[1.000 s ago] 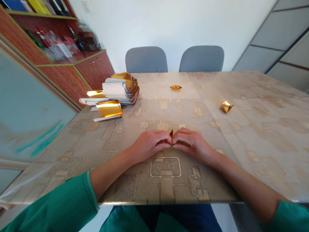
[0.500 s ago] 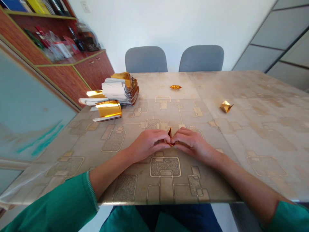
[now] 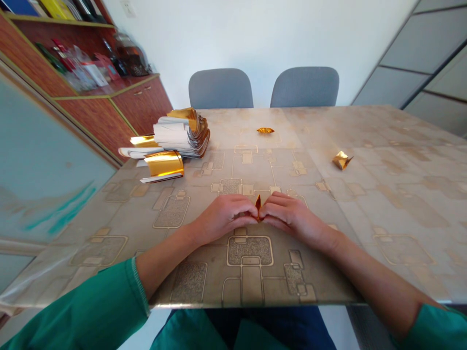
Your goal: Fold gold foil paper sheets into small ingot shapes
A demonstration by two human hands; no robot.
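Observation:
Between my fingertips, just above the near middle of the table, is a small piece of folded gold foil paper [image 3: 259, 204]. One thin pointed edge of it sticks up; my fingers hide most of the rest. My left hand [image 3: 233, 214] pinches it from the left, thumb below and fingers curled above. From the right, my right hand [image 3: 286, 214] pinches it in the same way. The two hands nearly touch. A folded gold paper piece [image 3: 342, 160] lies farther off to the right, and a narrow gold one [image 3: 265, 131] rests near the far edge.
A thick stack of gold and white paper sheets [image 3: 178, 133] stands at the back left, with a curled gold sheet [image 3: 165, 165] in front. The patterned tablecloth [image 3: 204, 204] covers the table. Two grey chairs [image 3: 221, 88] stand beyond it, and a wooden cabinet [image 3: 140, 104] is at left.
Both hands stay in nearly the same place. The upright edge of the folded paper between them has shifted and turned slightly.

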